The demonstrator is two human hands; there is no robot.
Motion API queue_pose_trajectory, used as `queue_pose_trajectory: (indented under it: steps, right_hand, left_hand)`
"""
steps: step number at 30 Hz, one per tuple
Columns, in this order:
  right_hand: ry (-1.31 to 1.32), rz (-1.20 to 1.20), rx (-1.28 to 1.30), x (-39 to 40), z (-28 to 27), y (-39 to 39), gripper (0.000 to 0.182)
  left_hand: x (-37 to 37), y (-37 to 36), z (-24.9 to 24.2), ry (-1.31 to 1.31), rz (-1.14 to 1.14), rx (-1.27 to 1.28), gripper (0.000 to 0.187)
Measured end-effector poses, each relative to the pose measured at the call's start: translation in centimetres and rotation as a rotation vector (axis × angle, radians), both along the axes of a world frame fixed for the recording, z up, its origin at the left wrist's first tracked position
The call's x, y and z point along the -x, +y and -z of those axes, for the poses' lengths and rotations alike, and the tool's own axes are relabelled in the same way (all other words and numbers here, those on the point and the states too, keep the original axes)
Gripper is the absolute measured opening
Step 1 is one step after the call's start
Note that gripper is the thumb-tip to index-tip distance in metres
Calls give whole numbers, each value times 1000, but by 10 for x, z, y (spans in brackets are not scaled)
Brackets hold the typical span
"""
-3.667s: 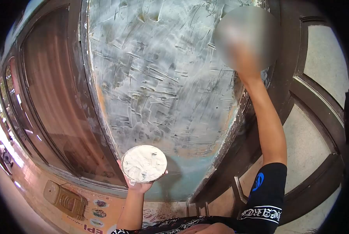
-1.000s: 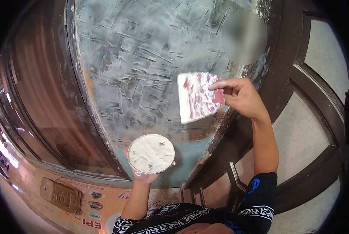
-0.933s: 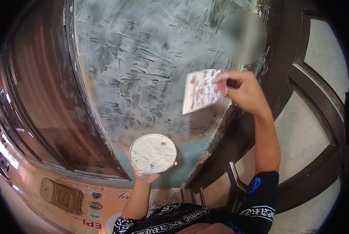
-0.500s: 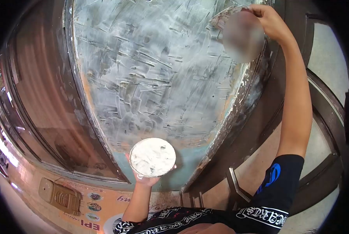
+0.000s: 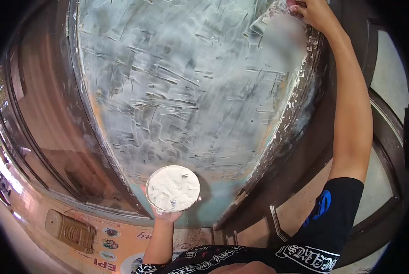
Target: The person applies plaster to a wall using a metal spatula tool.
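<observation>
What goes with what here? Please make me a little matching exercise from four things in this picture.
1. Left hand
2. Right hand
3. Paste
4. Right sleeve

A. White
B. At the picture's upper right
C. Black, with a blue mark
D. Just below the paste

Pairs: 1-D, 2-B, 3-A, 4-C.

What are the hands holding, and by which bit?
Left hand: a round tub of white paste, from underneath. Right hand: a flat, white-smeared scraper, by its red end.

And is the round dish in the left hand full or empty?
Looks full: white paste covers the dish to its rim; depth hidden.
</observation>
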State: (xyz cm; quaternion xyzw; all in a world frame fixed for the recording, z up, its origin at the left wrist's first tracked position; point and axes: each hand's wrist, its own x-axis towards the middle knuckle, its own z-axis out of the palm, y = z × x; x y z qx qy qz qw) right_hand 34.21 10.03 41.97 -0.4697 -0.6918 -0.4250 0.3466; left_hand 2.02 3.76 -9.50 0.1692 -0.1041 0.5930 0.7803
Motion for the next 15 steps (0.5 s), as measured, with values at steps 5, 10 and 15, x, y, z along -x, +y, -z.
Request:
queue_pose_trajectory:
  steps: [5,10,15]
  right_hand:
    - [34,9,-9,-8,-10,-10,18]
    - [193,-168,32,1,-10,-52,10]
    - [-84,-216,411,-11,33,-16,26]
  left_hand:
    - [-6,0,0,33,9,-19,101]
    - [-2,-5,6,61,-24,-70,98]
    - [-1,-15,3,50,-30,-101,96]
